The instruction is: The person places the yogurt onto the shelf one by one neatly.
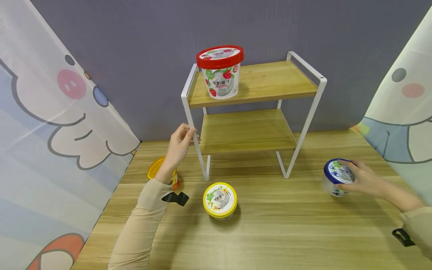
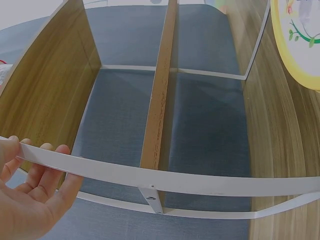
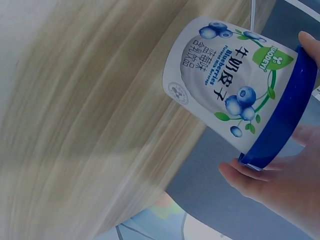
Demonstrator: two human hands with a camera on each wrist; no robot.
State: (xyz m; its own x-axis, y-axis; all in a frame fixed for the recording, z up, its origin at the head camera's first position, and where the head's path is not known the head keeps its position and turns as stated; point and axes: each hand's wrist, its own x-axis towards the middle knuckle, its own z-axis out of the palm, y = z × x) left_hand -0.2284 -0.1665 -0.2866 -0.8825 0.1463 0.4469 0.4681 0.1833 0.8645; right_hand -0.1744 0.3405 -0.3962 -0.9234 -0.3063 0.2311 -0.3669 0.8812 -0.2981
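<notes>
One blue tub (image 1: 339, 173) is right of the rack (image 1: 249, 129); my right hand (image 1: 367, 181) grips its lid (image 3: 282, 107), probably because the rim holds best. My left hand (image 1: 182, 138) pinches the rack's left upright (image 1: 202, 159), presumably steadying it. A red tub (image 1: 221, 77) stands on the top shelf (image 1: 276, 78), yellow (image 1: 220, 200) and orange (image 1: 156, 167) ones on the table (image 1: 287, 232). All are lidded, contents hidden.

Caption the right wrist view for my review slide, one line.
Right hand gripping a blueberry tub by its blue lid, with the wood-grain tabletop behind.
</notes>
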